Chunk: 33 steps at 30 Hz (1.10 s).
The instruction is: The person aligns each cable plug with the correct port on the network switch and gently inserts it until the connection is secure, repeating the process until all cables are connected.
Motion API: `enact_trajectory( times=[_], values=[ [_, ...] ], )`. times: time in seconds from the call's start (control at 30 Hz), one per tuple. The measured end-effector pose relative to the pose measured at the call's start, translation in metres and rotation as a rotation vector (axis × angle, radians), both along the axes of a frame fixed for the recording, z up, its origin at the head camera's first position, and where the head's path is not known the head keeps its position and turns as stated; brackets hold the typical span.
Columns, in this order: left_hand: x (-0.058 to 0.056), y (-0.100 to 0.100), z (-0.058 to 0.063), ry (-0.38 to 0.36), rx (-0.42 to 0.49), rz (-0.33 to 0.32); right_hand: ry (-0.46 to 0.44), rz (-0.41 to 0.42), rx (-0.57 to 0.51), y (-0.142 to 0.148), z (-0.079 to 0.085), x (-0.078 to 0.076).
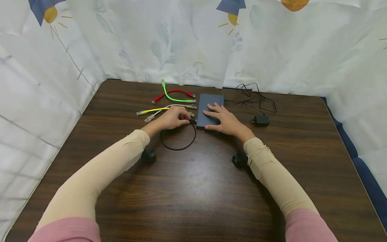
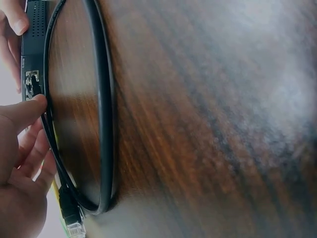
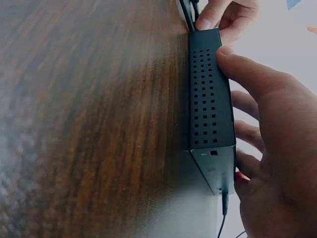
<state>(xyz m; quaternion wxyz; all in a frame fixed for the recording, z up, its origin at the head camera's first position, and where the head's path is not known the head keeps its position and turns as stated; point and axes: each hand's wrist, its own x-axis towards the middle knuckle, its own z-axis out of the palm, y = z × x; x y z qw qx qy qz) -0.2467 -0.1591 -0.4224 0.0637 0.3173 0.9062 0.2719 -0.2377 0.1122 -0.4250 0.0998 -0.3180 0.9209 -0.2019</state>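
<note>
A dark grey network switch [image 1: 208, 101] lies flat on the table in the head view. My left hand [image 1: 173, 118] pinches one end of a black Ethernet cable [image 1: 178, 149] at the switch's left side. In the left wrist view, thumb and fingers hold that end right at a port [image 2: 32, 77]; how deep the plug sits is hidden. The cable loops over the wood, and its free plug [image 2: 75, 229] shows below the hand. My right hand [image 1: 225, 121] rests on the switch with fingers spread across its top, thumb near the vented edge [image 3: 204, 99].
Left of the switch lie a red cable [image 1: 178, 90], a green cable [image 1: 167, 94], a yellow cable [image 1: 149, 111] and a whitish cable [image 1: 157, 113]. To the right, a black power adapter [image 1: 261, 120] trails a tangled cord [image 1: 260, 98]. A printed curtain [image 1: 193, 43] hangs behind the table.
</note>
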Motion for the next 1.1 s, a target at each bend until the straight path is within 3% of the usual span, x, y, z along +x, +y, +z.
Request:
enact_trajectory(
  times=[0.23,1.1],
  values=[
    [-0.0003,0.0012,-0.0005,-0.011,0.016,-0.012,-0.007,-0.02,-0.004,-0.0004,0.0011,0.0],
    [-0.0053,0.0045,-0.0048,0.061,0.04,-0.07,-0.008,-0.022,-0.011,-0.0016,0.0019,0.0006]
  ],
)
